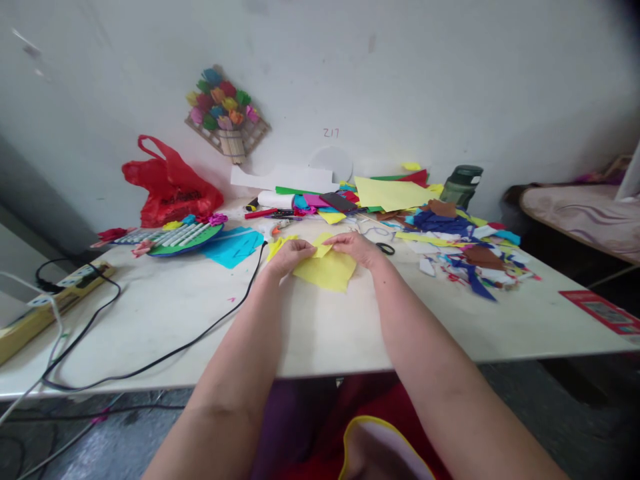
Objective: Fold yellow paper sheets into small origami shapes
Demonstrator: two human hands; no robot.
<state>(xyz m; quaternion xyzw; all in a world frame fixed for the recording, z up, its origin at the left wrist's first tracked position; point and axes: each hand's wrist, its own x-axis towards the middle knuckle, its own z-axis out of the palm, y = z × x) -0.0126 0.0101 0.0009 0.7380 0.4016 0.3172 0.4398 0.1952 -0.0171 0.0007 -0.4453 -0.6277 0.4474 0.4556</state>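
Observation:
Both hands are over the middle of the white table [320,333]. My left hand [291,257] and my right hand [357,248] pinch a small piece of yellow paper [324,251] between them, fingertips closed on its edges. Under it lies a larger yellow paper sheet [330,275], partly covered by the hands. Left of my left hand is some crumpled yellow paper [280,247], close to a glue gun [270,230] with a black cord. A black scissors handle [385,248] shows just beyond my right wrist; the rest is hidden or unclear.
Coloured paper scraps [450,233] pile up at the right, near a dark green bottle [461,187]. At the left are blue paper [233,247], a decorated green disc [185,240], a red plastic bag [173,187] and a power strip [75,287]. A black cord [200,335] crosses the table's left side.

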